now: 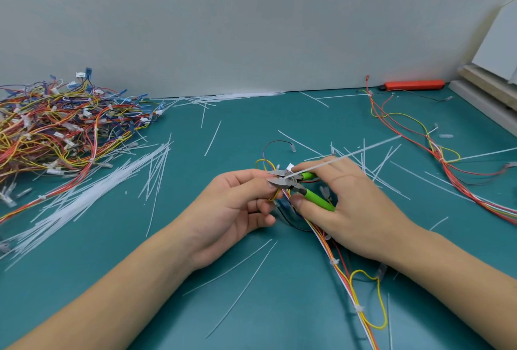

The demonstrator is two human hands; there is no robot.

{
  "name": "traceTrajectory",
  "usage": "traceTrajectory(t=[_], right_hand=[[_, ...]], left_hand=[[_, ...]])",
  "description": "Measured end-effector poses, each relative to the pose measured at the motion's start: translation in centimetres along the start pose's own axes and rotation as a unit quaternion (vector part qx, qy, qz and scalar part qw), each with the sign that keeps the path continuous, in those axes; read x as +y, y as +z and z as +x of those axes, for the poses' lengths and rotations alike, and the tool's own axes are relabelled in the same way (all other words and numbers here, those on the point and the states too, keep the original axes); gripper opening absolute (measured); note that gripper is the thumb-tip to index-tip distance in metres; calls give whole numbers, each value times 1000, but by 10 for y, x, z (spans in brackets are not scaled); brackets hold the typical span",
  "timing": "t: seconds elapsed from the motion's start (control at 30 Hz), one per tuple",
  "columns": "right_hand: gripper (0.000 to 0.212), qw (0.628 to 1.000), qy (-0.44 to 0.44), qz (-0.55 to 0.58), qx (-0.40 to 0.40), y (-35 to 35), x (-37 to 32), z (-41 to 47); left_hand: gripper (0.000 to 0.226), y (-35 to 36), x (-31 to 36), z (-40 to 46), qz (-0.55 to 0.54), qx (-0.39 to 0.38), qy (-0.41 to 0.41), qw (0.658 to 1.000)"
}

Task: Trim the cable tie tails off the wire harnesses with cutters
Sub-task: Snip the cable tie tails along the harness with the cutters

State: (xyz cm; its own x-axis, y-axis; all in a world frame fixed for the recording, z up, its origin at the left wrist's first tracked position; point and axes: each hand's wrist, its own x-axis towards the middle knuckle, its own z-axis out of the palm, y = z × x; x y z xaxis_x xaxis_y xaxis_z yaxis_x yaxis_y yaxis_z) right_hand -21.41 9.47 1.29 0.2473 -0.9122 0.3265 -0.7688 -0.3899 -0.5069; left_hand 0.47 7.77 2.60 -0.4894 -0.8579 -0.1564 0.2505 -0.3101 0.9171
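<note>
My right hand [347,210] grips green-handled cutters [310,191], whose metal jaws [279,179] point left and sit around a long white cable tie tail [349,155]. That tail slants up to the right over my fingers. My left hand [237,207] pinches the wire harness [340,265] just left of the jaws. The harness of red, yellow and white wires runs from between my hands down toward the lower right, with white ties along it.
A big heap of coloured harnesses [61,128] lies at the far left. Loose white tie tails [92,196] litter the teal mat. Another harness [436,151] stretches along the right side, an orange tool [414,84] rests by the back wall, and a white box [486,92] stands at the right.
</note>
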Motion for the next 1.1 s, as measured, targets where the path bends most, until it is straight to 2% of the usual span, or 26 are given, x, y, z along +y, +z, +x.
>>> traceTrajectory(t=[0.2, 0.37, 0.57, 0.67, 0.8, 1.1], right_hand=[[23, 1000, 1, 0, 10, 1, 2, 1], [33, 1000, 11, -1, 13, 1, 3, 1], [30, 1000, 4, 17, 11, -1, 4, 0], [36, 1000, -3, 30, 3, -2, 3, 0], [27, 999, 2, 41, 5, -1, 3, 1], [28, 999, 12, 30, 9, -2, 1, 0]], left_hand=[[23, 1, 1, 0, 3, -4, -2, 1000], [17, 0, 1, -3, 23, -20, -2, 1000], [20, 1, 1, -3, 21, -9, -5, 1000], [16, 1, 1, -2, 19, -4, -9, 1000], [12, 1, 1, -1, 28, -12, -6, 1000], [13, 0, 1, -2, 24, -13, -9, 1000]])
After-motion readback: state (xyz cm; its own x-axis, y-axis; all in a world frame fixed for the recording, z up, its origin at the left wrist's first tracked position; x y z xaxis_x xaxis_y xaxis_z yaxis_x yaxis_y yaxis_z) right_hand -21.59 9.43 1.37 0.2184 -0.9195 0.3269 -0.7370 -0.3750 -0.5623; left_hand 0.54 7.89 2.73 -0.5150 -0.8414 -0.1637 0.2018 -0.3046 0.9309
